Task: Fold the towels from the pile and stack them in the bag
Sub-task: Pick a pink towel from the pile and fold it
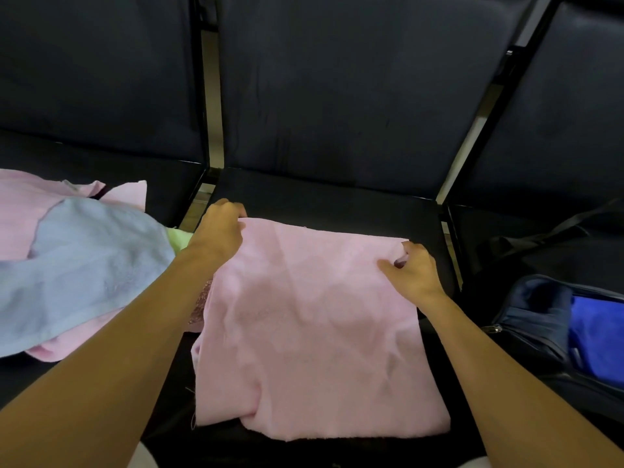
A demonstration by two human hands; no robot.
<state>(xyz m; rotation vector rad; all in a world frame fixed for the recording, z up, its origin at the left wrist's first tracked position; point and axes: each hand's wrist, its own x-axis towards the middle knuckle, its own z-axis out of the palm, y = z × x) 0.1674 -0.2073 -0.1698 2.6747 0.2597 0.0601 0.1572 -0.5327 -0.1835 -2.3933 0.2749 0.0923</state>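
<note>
Both forearms enter from the bottom edge, elbows cut off. A pink towel (314, 329) lies spread on the middle seat (324, 197) of a dark row of three seats; its near edge hangs past the seat front, and how many layers it has cannot be told. The left hand (221, 231) grips the towel's far left corner, fingers curled over the edge so their tips are hidden. The right hand (413, 268) pinches the fabric near the far right corner, with the thumb stretched out over the cloth.

On the left seat sits the pile (67, 265): one blue towel on top, pink cloth beneath and behind, and a sliver of green; the count of pink pieces there is unclear. On the right seat, a dark bag (530, 319) stands open, cut off by the frame edge, with one bright blue folded piece (597, 336) inside.
</note>
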